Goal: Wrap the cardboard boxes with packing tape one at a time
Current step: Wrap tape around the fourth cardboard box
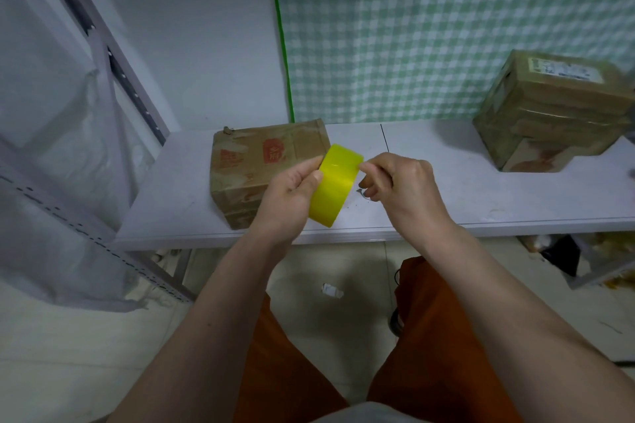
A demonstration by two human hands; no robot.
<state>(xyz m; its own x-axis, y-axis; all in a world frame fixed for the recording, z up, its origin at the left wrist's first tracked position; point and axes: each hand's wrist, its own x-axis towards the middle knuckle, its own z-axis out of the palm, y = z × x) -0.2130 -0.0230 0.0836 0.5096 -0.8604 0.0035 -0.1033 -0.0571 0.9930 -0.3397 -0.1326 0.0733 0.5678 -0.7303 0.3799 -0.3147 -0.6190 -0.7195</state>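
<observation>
Both hands met above the white table (446,196): my left hand (292,189) gripped the yellow roll of packing tape (338,182) by its rim, while my right hand (402,182) pinched at the roll's upper edge, probably picking for the loose end (too fine to see). Tape like this felt light and stiff on the roll, yet sticky and floppy once peeled. Just behind sat a worn cardboard box (261,165), best steadied by its corners; a second box (553,110) stood well apart, far right.
</observation>
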